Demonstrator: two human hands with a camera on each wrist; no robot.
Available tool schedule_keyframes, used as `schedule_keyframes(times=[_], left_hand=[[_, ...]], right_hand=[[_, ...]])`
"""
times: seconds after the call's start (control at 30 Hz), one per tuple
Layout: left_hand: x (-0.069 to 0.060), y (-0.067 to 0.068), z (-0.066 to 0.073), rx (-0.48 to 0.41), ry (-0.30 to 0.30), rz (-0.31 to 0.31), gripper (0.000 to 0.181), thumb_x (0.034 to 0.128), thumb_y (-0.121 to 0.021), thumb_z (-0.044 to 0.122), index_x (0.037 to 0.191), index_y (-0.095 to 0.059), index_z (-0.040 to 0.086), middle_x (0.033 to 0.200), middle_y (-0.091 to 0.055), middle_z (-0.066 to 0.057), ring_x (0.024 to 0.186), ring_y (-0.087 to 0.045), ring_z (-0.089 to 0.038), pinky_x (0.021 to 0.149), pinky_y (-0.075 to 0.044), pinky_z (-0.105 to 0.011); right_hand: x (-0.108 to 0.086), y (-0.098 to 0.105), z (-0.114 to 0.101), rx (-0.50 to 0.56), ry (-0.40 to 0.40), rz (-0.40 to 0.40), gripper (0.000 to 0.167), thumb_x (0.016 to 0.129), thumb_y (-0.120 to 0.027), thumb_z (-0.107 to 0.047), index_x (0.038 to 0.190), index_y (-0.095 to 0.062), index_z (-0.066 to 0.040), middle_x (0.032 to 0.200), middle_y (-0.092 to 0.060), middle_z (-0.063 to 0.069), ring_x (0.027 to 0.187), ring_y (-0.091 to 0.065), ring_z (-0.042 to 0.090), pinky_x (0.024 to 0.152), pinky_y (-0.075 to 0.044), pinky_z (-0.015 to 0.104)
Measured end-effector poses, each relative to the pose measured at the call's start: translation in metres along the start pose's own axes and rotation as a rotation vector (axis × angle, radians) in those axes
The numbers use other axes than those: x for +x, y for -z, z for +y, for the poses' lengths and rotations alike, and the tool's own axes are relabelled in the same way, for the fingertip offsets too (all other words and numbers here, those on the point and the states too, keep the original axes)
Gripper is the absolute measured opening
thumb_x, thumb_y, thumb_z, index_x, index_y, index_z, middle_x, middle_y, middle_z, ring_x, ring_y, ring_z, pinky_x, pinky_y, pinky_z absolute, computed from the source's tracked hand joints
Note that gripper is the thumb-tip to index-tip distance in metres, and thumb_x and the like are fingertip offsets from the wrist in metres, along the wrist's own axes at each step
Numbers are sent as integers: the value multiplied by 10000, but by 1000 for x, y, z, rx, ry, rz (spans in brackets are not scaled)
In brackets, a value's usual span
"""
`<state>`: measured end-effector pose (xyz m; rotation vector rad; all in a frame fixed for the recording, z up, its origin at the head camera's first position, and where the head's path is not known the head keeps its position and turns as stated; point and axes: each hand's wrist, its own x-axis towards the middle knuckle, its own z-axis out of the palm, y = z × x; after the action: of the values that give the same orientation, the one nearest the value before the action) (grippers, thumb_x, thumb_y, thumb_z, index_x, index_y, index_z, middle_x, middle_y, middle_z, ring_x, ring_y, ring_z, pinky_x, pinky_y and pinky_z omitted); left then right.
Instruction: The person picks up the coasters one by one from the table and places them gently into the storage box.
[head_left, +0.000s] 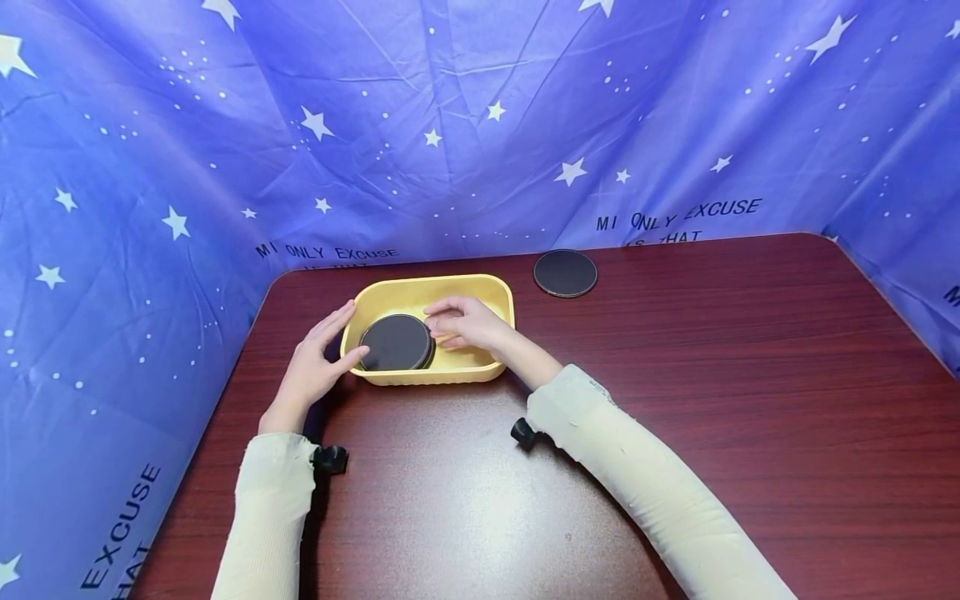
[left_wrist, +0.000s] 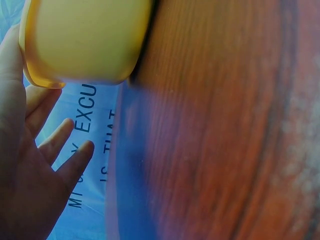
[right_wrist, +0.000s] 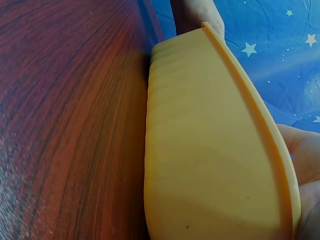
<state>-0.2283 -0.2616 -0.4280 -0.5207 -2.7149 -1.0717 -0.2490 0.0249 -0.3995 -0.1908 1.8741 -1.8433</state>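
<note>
A yellow plastic basket [head_left: 420, 377] stands on the table, and a short stack of round black coasters [head_left: 396, 342] lies in its left part. My left hand [head_left: 311, 362] rests at the basket's left end, thumb over the rim and fingers outside. In the left wrist view the outer fingers [left_wrist: 75, 162] spread straight, apart from the wall. Over the front right of the rim, my right hand [head_left: 468, 323] reaches inside, fingers slightly bent. Its fingertips are at the stack's right edge; whether they touch it I cannot tell. The right wrist view shows mostly the basket's outer wall [right_wrist: 210, 135].
Another round black coaster [head_left: 566, 273] lies on the dark red wood table [head_left: 712, 358], near its back edge and right of the basket. Blue cloth [head_left: 465, 117] printed with stars and lettering hangs behind the table and at its sides.
</note>
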Motion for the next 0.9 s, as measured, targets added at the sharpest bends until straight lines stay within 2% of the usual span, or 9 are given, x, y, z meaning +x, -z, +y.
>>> schedule_keyframes(times=[0.4,0.67,0.83,0.9], left_hand=[[0,0,1,-1,-4,4,696,845,-774,187,1478,-493,118,1556,-450,-122,1449,-363,-432,1186,-275,-601],[0,1,1,-4,-10,6,697,843,-776,179,1477,-494,112,1553,-454,-126,1448,-368,-428,1188,-275,-595],[0,0,2,-1,-17,10,705,837,-781,169,1477,-493,110,1548,-459,-130,1443,-380,-419,1187,-283,-585],[1,-1,1,3,-18,9,706,837,-783,173,1478,-493,112,1548,-459,-130,1440,-383,-422,1185,-286,-583]], right_hand=[[-1,1,1,41,71,-16,418,972,-568,-8,1382,-508,50,1378,-569,269,1223,-605,424,1031,-516,509],[-2,2,2,81,143,-37,439,964,-593,-10,1386,-500,66,1362,-562,292,1182,-607,428,1042,-486,574],[-3,3,1,60,217,-32,452,955,-612,-17,1382,-502,86,1341,-580,296,1072,-659,257,1030,-502,554],[-4,4,1,61,245,-25,454,956,-608,-15,1381,-495,97,1338,-582,299,1070,-663,265,1028,-504,552]])
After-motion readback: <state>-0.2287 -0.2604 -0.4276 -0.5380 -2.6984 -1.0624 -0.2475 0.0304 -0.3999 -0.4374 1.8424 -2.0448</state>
